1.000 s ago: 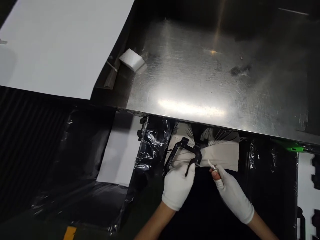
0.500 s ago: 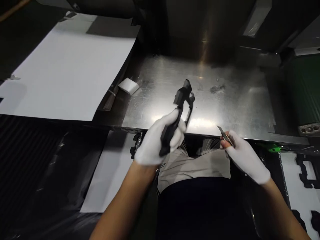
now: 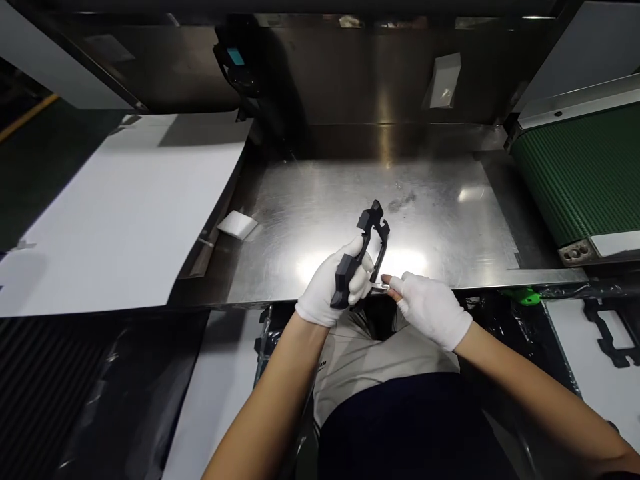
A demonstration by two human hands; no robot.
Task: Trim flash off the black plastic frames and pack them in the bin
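Observation:
In the head view my left hand (image 3: 327, 287), in a white glove, is wrapped round a black plastic frame part (image 3: 371, 219). The part is held tilted above the front edge of the metal worktop (image 3: 310, 193). My right hand (image 3: 430, 307), also gloved but with bare fingertips, pinches a small craft knife (image 3: 384, 286). Its blade points left and reaches the lower end of the frame part, by my left fingers. Whether the blade touches the plastic I cannot tell.
A large white sheet (image 3: 115, 207) covers the left side, with a small white block (image 3: 238, 225) beside it. At the right stands a green conveyor belt (image 3: 585, 167). Another black frame part (image 3: 613, 330) lies on a white surface at lower right. A green object (image 3: 525, 296) sits near the worktop's edge.
My right hand has brought the knife leftward to the frame part. My left hand still grips the part. The camera view has tilted up, showing more of the back wall and conveyor.

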